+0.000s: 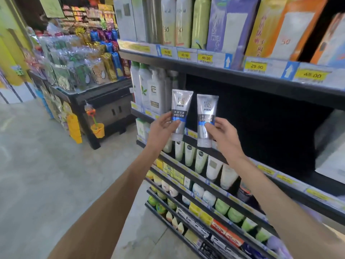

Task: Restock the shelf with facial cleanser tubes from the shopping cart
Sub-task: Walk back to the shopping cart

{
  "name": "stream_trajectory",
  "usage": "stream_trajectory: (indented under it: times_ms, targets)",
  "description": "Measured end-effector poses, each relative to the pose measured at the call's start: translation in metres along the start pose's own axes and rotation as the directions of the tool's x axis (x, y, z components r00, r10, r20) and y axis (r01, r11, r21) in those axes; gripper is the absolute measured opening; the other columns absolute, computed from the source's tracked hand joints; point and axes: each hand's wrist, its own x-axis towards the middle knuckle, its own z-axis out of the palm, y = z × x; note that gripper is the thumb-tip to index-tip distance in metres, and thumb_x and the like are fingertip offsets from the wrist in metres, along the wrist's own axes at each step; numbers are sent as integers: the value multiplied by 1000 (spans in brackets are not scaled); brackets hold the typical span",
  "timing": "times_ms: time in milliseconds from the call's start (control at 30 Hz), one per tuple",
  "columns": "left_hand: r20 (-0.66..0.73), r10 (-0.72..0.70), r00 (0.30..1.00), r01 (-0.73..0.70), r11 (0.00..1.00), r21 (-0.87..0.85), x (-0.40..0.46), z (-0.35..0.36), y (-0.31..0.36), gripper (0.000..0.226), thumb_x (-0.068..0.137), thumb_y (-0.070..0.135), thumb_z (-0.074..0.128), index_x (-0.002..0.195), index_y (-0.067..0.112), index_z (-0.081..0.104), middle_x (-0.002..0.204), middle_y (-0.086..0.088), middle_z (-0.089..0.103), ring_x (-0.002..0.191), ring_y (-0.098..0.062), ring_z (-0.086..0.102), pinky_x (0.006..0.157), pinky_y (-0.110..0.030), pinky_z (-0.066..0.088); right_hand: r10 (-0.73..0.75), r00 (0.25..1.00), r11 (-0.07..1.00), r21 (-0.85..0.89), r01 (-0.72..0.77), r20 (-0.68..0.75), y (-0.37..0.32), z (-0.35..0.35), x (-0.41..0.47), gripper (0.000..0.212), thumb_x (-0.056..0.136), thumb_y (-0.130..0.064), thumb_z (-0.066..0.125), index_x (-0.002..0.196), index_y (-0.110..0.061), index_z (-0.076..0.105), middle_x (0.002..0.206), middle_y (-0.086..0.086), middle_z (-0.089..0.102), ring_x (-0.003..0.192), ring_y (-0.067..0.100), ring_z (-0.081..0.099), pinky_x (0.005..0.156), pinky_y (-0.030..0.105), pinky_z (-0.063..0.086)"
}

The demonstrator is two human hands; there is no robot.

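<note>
Two silver facial cleanser tubes marked MEN are held upright, caps down, in front of a dark bare stretch of the middle shelf. My left hand grips the left tube by its lower half. My right hand pinches the right tube near its blue band. Both tubes hang at the shelf's front edge; whether they touch it I cannot tell. The shopping cart is out of view.
White and green bottles stand at the left end of the same shelf. Boxes and bottles fill the shelf above, tubes the one below. A snack display counter stands to the left across a grey floor.
</note>
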Motion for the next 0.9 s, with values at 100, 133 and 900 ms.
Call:
stream_trajectory:
  times_ms: [100, 133, 900]
  targets:
    - [31, 23, 999, -23, 1000, 14, 32, 4, 3, 54, 93, 20, 75, 143, 11, 56, 121, 2, 72, 111, -11, 70, 102, -31, 54, 20, 999, 1000, -9, -20, -42, 2, 4, 22, 25, 94, -32, 73, 117, -26, 64, 115, 0, 68, 94, 7, 70, 84, 23, 58]
    - [35, 24, 999, -25, 1000, 16, 43, 6, 3, 52, 93, 18, 75, 142, 9, 56, 121, 0, 72, 110, -11, 70, 102, -32, 55, 18, 998, 1000, -14, -19, -57, 3, 5, 29, 27, 94, -32, 73, 118, -24, 64, 115, 1, 68, 97, 9, 70, 86, 25, 58]
    - [243, 31, 969, -87, 971, 223, 225, 63, -68, 40, 98, 0, 58, 136, 6, 48, 120, 0, 62, 112, -17, 60, 107, -36, 47, 77, 951, 942, -291, -168, -300, 39, 24, 98, 36, 90, -18, 77, 118, -24, 55, 117, -9, 65, 106, 6, 66, 87, 23, 54]
